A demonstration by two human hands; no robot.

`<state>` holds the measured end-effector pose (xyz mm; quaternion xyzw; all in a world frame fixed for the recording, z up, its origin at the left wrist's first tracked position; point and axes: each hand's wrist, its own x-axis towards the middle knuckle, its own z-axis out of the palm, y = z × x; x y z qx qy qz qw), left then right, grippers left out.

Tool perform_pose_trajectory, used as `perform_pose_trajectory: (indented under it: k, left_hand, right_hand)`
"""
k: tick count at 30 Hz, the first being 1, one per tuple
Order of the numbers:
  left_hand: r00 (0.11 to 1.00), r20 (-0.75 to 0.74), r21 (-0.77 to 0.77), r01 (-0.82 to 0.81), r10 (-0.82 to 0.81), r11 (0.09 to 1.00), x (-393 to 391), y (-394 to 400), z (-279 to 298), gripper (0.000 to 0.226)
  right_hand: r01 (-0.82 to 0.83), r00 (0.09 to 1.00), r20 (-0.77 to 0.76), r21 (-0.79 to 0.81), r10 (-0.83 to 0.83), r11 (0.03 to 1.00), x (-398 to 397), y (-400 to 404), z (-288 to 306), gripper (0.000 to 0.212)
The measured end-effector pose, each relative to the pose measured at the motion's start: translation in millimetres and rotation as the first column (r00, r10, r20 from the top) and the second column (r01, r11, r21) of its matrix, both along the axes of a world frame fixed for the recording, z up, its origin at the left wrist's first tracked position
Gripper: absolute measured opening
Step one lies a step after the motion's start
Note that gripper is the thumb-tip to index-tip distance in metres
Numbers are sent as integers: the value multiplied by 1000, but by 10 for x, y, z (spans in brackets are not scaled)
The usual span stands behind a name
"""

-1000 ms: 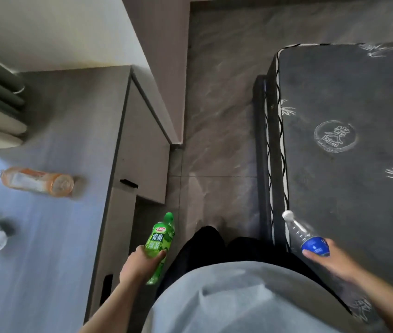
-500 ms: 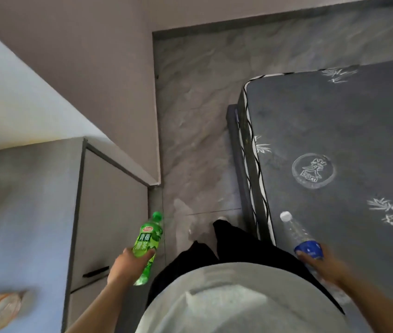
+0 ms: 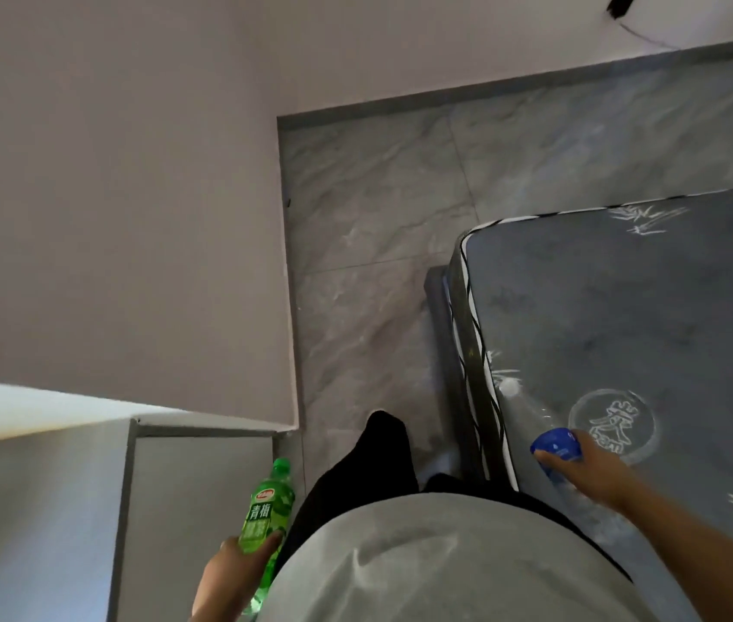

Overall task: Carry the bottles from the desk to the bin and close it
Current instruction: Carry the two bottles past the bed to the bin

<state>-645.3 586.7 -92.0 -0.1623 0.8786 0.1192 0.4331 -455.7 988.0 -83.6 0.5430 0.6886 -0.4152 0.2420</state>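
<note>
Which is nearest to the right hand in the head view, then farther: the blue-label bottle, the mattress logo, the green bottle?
1. Blue-label bottle, held in the right hand.
2. Mattress logo, just beyond the hand.
3. Green bottle, far across, in the left hand.

The person wears a light grey top (image 3: 445, 563) of smooth cloth with soft creases across its rounded front, which fills the space between the fingers of the two hands. Both forearms are bare, with no sleeve showing up to the left hand (image 3: 230, 572) or the right hand (image 3: 589, 469). Ahead of the top, and further forward than the fingers, black trousers (image 3: 382, 460) cover the legs.
</note>
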Motion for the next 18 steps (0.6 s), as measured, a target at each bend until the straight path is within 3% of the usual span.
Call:
perform_pose_trajectory:
  k: [8,12,18]
  left_hand:
    - [981,-74,65,182,-178,981,-1566,964,34,57]
    - [978,-111,126,189,-175,974,-2272,1526,15,59]
    - [979,-129,119,171,-155,978,-3045,2221,-56,57]
  right_hand:
    - [151,981,126,-42,-145,988,-587,411,-12,71]
    - [243,959,161,-44,-233,969,-894,682,-72,71]
    - [215,968,143,-50,-206,975,-1719,1428,-151,69]
